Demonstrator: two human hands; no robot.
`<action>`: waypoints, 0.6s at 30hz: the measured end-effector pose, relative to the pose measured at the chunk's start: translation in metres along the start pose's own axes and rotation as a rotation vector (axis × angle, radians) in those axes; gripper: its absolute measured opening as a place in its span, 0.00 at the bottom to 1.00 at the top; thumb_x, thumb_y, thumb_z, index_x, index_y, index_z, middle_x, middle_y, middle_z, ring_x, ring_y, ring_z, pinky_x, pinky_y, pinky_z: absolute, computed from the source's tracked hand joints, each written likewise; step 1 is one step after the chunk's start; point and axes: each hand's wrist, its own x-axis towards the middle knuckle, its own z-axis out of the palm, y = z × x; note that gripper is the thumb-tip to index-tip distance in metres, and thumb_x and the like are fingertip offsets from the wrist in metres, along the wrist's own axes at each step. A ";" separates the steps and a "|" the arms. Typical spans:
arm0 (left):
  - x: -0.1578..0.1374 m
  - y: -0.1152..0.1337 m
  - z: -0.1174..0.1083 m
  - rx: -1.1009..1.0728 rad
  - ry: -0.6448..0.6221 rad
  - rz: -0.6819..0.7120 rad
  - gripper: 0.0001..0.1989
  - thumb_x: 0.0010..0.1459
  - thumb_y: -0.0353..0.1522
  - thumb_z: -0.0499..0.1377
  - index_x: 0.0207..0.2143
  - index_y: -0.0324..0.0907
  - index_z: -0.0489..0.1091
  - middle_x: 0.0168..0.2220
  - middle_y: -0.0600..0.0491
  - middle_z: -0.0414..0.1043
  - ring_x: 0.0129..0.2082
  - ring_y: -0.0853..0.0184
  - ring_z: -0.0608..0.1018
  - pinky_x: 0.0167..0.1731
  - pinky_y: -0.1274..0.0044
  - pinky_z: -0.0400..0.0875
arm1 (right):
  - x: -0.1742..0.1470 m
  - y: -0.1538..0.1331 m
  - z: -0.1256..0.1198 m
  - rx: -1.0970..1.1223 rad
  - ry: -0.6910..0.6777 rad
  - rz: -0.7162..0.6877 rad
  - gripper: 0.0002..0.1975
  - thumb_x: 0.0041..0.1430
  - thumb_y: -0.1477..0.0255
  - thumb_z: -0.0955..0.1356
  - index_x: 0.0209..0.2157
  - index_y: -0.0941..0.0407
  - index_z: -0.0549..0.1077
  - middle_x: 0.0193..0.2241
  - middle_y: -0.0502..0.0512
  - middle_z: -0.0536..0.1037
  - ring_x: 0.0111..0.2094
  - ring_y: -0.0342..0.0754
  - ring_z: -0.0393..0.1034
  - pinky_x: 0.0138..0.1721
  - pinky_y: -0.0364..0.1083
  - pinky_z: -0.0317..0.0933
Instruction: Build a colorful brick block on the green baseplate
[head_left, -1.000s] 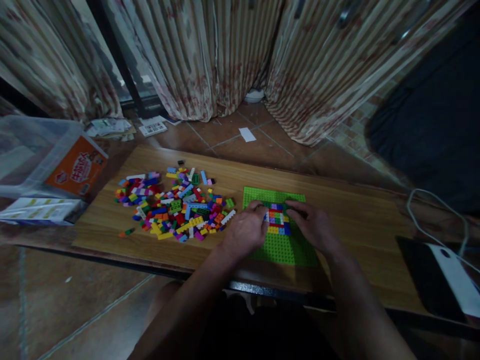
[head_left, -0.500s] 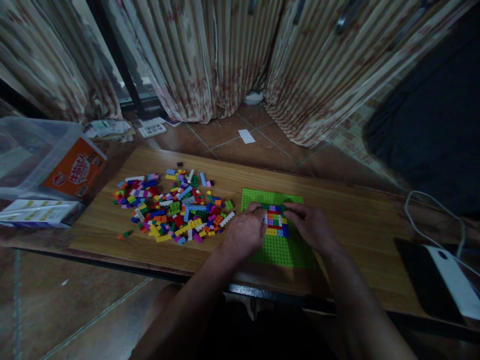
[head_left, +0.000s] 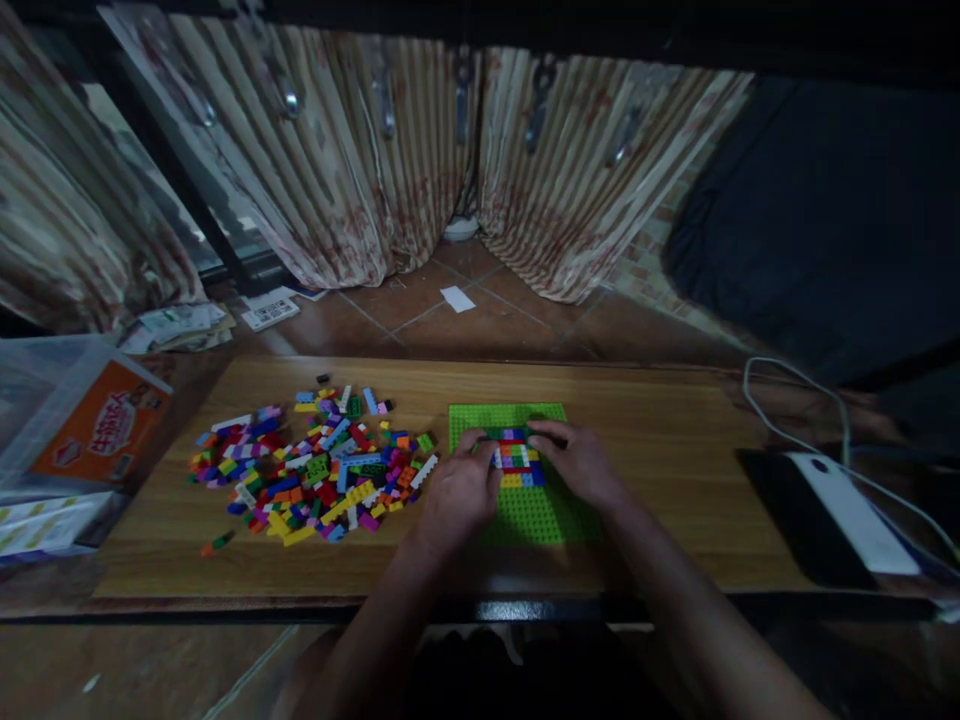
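Both hands working at far edge of brick block [head_left: 514, 462] on green baseplate [head_left: 527, 520].
L hand [head_left: 459, 492] is bending its fingers at block's far-L corner; R hand [head_left: 583, 463] is reaching thumb & index to far-R corner, grip slightly parted. Can't tell if either grip is holding a brick, fingertips too dark/small. Baseplate is lying flat on wood surface [head_left: 660, 430], loose bricks [head_left: 318, 469] spreading L of it. Step in hand is prob. seating/aligning far row; next move prob. calling for even downward pressure, nearby bricks staying put.
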 end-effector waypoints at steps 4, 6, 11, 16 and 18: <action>0.001 -0.003 0.001 0.014 0.002 0.021 0.15 0.61 0.30 0.52 0.50 0.40 0.68 0.55 0.44 0.67 0.43 0.62 0.78 0.46 0.70 0.75 | 0.002 0.002 -0.003 0.033 -0.035 -0.017 0.14 0.58 0.65 0.67 0.44 0.52 0.78 0.41 0.55 0.82 0.44 0.52 0.76 0.50 0.54 0.66; 0.002 -0.004 0.001 0.013 0.009 0.020 0.15 0.61 0.30 0.52 0.50 0.41 0.68 0.55 0.44 0.67 0.43 0.62 0.78 0.46 0.70 0.74 | 0.004 0.005 -0.006 0.038 -0.032 -0.013 0.16 0.59 0.64 0.67 0.46 0.53 0.77 0.36 0.55 0.82 0.39 0.52 0.76 0.46 0.53 0.67; 0.005 -0.003 -0.002 -0.037 0.018 0.026 0.13 0.61 0.30 0.53 0.47 0.41 0.69 0.52 0.45 0.69 0.44 0.62 0.78 0.47 0.69 0.74 | 0.006 0.004 -0.015 0.100 0.136 0.068 0.19 0.62 0.64 0.61 0.47 0.58 0.76 0.28 0.55 0.81 0.31 0.50 0.75 0.37 0.49 0.69; 0.006 0.000 -0.002 -0.102 0.065 0.011 0.13 0.60 0.29 0.53 0.47 0.41 0.68 0.49 0.46 0.71 0.46 0.61 0.76 0.50 0.69 0.72 | 0.001 -0.005 -0.008 0.006 0.211 -0.044 0.17 0.59 0.63 0.63 0.42 0.56 0.78 0.39 0.58 0.81 0.39 0.52 0.76 0.44 0.51 0.67; 0.004 0.002 -0.003 -0.111 0.059 -0.005 0.14 0.60 0.30 0.53 0.48 0.41 0.68 0.49 0.46 0.71 0.46 0.61 0.76 0.50 0.69 0.72 | -0.001 -0.004 -0.002 -0.014 0.180 -0.071 0.17 0.59 0.62 0.64 0.42 0.55 0.78 0.39 0.58 0.81 0.39 0.52 0.76 0.43 0.51 0.67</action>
